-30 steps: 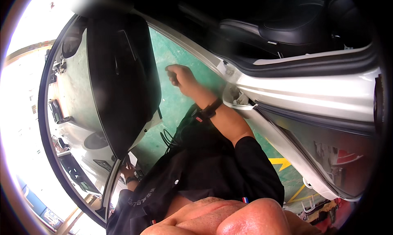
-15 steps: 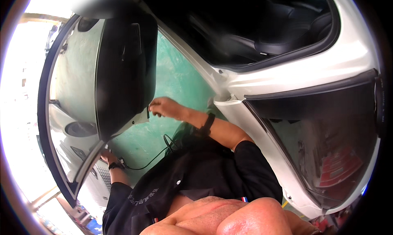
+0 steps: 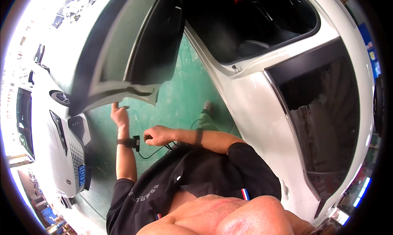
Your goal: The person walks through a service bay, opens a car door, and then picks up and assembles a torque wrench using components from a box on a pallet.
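An open car door with a dark inner panel and a window stands at the upper left, blurred along its frame. My left hand reaches up to the door's near edge, a finger stretched out against it and the thumb apart. Lower and to the right, my right hand is curled closed in front of my body, apart from the door, with nothing visible in it. A black band with a small box and a cable is on my left wrist. Another dark band circles my right wrist.
The white car body fills the right side, with a dark doorway and a rear side window. Another white car is parked at the left. Green floor lies between the door and the car body.
My right hand has left the door's edge and come back toward my body. My left hand has come up to the door. The door and the whole view have shifted.
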Available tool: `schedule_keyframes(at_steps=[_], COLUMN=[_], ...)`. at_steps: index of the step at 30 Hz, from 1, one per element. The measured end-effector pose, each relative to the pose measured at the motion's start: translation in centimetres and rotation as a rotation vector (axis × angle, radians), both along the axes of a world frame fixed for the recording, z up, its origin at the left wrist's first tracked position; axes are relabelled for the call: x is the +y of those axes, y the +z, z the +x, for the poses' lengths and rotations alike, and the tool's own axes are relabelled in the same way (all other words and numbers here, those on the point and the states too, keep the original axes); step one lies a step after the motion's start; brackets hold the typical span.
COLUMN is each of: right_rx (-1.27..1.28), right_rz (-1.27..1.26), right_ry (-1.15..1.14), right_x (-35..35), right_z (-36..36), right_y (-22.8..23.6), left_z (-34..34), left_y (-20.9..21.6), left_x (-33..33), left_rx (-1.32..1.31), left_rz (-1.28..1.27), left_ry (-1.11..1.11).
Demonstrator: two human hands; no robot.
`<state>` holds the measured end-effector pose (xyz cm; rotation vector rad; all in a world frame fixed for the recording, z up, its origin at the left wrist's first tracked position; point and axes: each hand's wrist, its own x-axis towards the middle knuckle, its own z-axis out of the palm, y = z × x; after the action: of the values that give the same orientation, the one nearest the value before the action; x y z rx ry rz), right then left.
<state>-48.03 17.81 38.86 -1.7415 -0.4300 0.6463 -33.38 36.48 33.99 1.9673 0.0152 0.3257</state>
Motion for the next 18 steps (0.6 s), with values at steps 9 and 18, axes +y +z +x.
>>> schedule_keyframes(at_steps=[9,18], right_rx=[0.013,0.219], right_rz=[-0.082,0.124], right_ry=[-0.039,-0.602], right_x=[7.5,4.1], right_z=[-0.9,5.9], right_y=[0.5,2.0], left_z=[-4.6,-0.5], left_y=[2.0,-7.7], left_x=[-3.1,13.6], left_rx=[0.415,0.570], left_rz=[0.164,-0.109], left_ry=[-0.998,-0.412])
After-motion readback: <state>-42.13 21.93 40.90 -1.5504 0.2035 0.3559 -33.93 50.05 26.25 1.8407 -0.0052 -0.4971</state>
